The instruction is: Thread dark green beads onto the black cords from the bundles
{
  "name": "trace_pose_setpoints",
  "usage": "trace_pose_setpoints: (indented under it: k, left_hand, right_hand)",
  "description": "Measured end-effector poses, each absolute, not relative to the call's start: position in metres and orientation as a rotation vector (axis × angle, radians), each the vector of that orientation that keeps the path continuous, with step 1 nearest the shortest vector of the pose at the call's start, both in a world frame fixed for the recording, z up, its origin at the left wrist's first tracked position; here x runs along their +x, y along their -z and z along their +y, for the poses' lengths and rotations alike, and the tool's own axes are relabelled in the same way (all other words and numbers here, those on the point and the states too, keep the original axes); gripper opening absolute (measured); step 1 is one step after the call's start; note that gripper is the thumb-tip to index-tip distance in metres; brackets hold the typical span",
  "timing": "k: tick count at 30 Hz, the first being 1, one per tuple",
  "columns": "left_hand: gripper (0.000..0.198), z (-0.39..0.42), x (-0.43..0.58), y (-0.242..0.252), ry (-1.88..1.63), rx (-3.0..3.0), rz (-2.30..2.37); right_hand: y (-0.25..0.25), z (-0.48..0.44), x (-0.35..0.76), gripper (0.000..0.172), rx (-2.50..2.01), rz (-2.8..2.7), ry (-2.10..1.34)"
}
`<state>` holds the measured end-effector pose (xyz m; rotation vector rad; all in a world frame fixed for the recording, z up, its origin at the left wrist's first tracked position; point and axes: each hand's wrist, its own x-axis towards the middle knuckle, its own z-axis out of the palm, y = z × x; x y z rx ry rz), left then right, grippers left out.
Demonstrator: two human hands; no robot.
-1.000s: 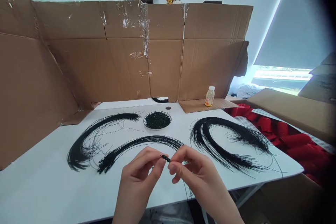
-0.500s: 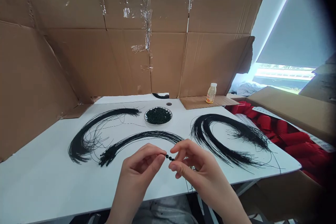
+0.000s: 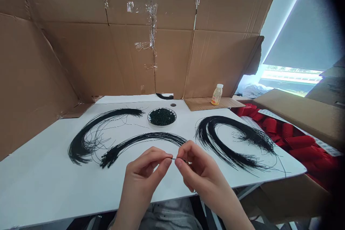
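Note:
My left hand [image 3: 147, 172] and my right hand [image 3: 202, 174] meet over the near part of the white table. Each is closed in a pinch on a thin black cord [image 3: 174, 159], a short stretch of which shows between the fingertips. Dark bits show by the right fingers; whether they are beads I cannot make out. Just beyond my hands lies a bundle of black cords [image 3: 151, 135] with thick, dark, bead-like ends at its left. Further back, a round dish [image 3: 148, 118] holds many small dark green or black beads [image 3: 162, 116].
Another cord bundle [image 3: 83, 134] curves at the left, and a larger one [image 3: 215, 140] loops at the right. A small bottle [image 3: 217, 94] stands before the cardboard wall [image 3: 129, 57]. Right of the table [image 3: 54, 187], an open carton holds red rolls [image 3: 302, 142].
Beads visible between my fingertips no longer show; bare cord is there instead. My right fingers have closed in nearer the left hand. The whole view has shifted slightly.

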<state>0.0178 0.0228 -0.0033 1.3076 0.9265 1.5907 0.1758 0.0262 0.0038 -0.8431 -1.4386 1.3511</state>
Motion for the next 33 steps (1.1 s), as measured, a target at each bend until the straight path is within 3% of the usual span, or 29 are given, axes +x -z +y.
trace_pose_setpoints:
  k: [6, 10, 18, 33]
  left_hand:
    - [0.009, 0.025, 0.015, 0.006, -1.572, 1.347, 0.917]
    - [0.004, 0.024, 0.013, 0.01, -1.541, 1.312, 0.939]
    - [0.019, 0.023, 0.014, 0.012, -1.543, 1.005, 0.85]
    - [0.012, 0.021, 0.024, 0.009, -1.494, 0.827, 0.6]
  right_hand:
    - [-0.006, 0.025, 0.175, 0.015, -0.842, -1.463, -1.326]
    - [-0.006, 0.024, 0.174, 0.02, -0.843, -1.403, -1.34]
    - [-0.007, 0.02, 0.175, 0.022, -0.824, -1.336, -1.308]
    - [-0.003, 0.015, 0.166, 0.013, -0.697, -1.306, -1.212]
